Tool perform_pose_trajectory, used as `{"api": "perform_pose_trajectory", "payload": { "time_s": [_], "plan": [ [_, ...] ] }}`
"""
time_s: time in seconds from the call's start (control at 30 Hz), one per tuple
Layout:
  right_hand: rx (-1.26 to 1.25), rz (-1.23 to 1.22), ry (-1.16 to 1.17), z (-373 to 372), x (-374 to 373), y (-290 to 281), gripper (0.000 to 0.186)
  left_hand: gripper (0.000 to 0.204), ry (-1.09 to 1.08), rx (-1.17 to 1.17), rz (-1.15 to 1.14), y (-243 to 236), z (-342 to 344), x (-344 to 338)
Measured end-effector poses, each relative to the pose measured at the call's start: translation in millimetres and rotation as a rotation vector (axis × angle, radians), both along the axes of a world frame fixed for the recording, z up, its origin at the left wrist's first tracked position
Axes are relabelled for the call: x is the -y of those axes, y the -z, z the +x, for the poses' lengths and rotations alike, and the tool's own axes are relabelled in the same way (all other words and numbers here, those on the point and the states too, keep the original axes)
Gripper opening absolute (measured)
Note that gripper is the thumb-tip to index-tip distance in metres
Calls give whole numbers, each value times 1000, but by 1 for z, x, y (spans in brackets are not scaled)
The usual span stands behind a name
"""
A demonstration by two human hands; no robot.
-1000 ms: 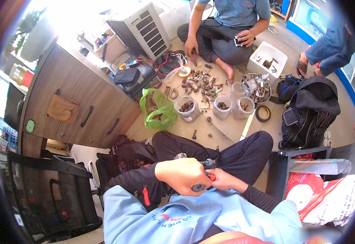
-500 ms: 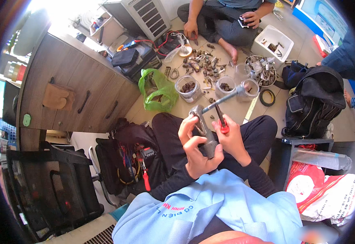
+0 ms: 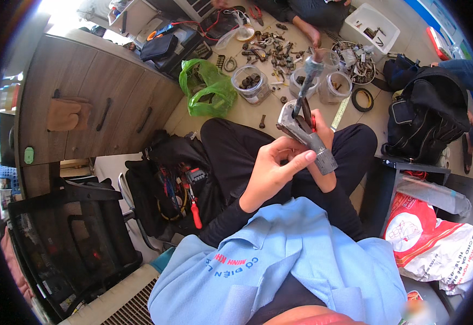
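Above my crossed legs I hold a grey metal tool [image 3: 323,154] with a ribbed cylindrical end, a flat bracket-like body and a long rod running away from me. My left hand [image 3: 271,168] has its thumb and fingers closed around the tool near the ribbed end. Behind it, partly hidden, my right hand [image 3: 323,135] is closed around a red-handled tool [image 3: 314,122], whose dark shaft lies beside the rod. Its exact kind cannot be made out. On the floor beyond my legs lies a bolt-like piece [image 3: 262,121].
Ahead are a green plastic bag [image 3: 206,89], a clear jar [image 3: 250,86] of metal pieces, more jars and scattered small parts [image 3: 280,51]. A black backpack [image 3: 423,124] stands right. An open tool bag [image 3: 179,189] lies left, beside a wooden cabinet [image 3: 98,103]. Another person's foot [image 3: 308,31] shows beyond the parts.
The grey tool has turned, its ribbed end moving right and its rod now steeper. My left hand has shifted its grip. The view has tilted, and the other person's hands are mostly out of frame.
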State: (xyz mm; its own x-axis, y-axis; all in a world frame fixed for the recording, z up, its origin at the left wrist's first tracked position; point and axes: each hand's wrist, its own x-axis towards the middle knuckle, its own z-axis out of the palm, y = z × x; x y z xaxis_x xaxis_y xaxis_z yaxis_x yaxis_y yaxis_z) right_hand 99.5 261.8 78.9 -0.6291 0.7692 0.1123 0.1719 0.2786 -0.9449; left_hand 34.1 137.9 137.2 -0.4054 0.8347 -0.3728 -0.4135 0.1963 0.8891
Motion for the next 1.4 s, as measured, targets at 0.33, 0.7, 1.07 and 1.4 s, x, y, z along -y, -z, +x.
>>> {"api": "perform_pose_trajectory", "payload": {
  "time_s": [0.33,0.7,1.07,1.4],
  "plan": [
    [35,163,18,1,-13,-8,18,36,30,931,330,2,16,1],
    [-2,75,18,-1,-9,-16,17,11,182,1253,615,-20,-15,14],
    [-81,-64,-146,-3,-10,-18,20,16,62,598,206,-53,-10,20],
    [-311,-691,-484,4,-1,13,20,16,-19,-404,169,-42,-6,8]
  ]
}}
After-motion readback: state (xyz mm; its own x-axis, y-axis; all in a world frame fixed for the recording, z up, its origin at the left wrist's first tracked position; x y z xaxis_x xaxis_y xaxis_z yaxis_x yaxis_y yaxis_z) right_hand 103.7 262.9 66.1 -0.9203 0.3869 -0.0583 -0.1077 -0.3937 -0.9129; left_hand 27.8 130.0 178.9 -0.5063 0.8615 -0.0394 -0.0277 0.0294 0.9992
